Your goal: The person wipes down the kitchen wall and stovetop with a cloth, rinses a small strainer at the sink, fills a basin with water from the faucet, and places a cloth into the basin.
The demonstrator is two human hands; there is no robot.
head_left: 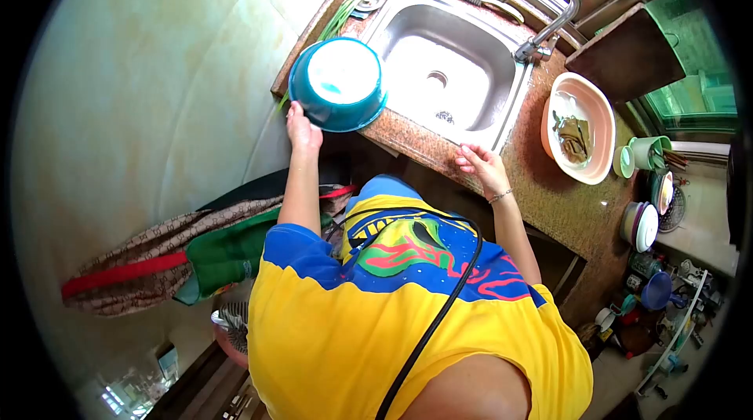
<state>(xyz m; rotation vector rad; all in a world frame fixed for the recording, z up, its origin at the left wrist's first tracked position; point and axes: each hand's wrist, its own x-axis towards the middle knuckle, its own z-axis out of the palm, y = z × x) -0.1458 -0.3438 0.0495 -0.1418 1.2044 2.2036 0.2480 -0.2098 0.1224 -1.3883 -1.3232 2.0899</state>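
A teal plastic basin (pixel 363 109) rests over the counter's left front corner and the sink's left edge. Strong glare whitens its round middle, so I cannot tell whether the inside or the base faces me. My left hand (pixel 304 130) grips its near left edge. At the front rim of the steel sink (pixel 502 67), my right hand (pixel 485 169) hangs with loosely bent fingers slightly apart and nothing visible in them. A bracelet circles that wrist. Inside the sink, the drain and a small dark patch near the front wall are visible.
Green onions (pixel 343 14) lie behind the basin. A brush (pixel 486 2) sits behind the sink near the curved faucet (pixel 561 8). On the right, a pink basin (pixel 604 126) holds something brown in liquid. A dark board (pixel 625 55) leans at the window. Bags (pixel 129 267) hang left.
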